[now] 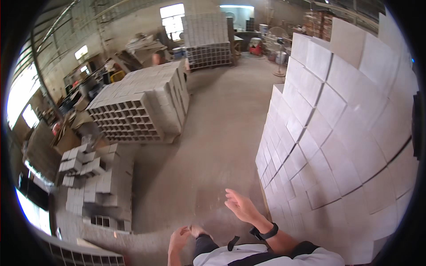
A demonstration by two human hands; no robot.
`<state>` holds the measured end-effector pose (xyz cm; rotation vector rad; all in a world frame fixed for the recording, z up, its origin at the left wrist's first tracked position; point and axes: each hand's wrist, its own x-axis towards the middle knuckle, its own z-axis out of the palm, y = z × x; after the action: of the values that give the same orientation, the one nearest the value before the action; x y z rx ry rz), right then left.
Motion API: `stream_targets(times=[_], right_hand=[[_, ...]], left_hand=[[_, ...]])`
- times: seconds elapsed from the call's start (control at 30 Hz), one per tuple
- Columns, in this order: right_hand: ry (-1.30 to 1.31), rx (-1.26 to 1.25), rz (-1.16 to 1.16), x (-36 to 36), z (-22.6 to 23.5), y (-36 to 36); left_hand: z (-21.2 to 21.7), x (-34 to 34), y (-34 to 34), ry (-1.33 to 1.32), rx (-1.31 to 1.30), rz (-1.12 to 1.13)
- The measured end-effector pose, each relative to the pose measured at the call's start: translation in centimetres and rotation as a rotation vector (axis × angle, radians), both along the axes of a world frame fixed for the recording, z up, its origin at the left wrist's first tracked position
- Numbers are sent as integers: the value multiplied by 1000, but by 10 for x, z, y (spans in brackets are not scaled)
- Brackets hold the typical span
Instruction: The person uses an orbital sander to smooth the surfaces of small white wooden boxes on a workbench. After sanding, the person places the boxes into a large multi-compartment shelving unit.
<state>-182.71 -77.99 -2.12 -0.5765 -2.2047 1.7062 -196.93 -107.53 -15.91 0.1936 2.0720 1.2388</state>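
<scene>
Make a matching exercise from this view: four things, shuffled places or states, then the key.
Things
1. Bare left hand
2. Black wristband
3. Tall wall of stacked, pale box-shaped pieces
4. Low, uneven pile of pale box-shaped pieces

Places or states
A. Fills the picture's right side
B. Well to the left of the left hand
C. Around the right wrist
D. Near the lower edge, with nothing visible held

Pairs
1-D, 2-C, 3-A, 4-B
</scene>
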Motion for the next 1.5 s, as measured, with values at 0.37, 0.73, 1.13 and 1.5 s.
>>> stream_targets(times=[0.37,0.73,1.13,1.5], right_hand=[[-205,47,-561,-189,-5,157],[-195,9,-959,-292,-68,354],[-26,41,-1378,-342,-38,553],[-75,-25,-1987,-380,1,671]], left_hand=[[39,-353,257,255,-124,-436],[13,-462,630,-33,102,-983],[17,-455,990,-277,73,-1471],[31,-339,1267,-150,332,-2094]])
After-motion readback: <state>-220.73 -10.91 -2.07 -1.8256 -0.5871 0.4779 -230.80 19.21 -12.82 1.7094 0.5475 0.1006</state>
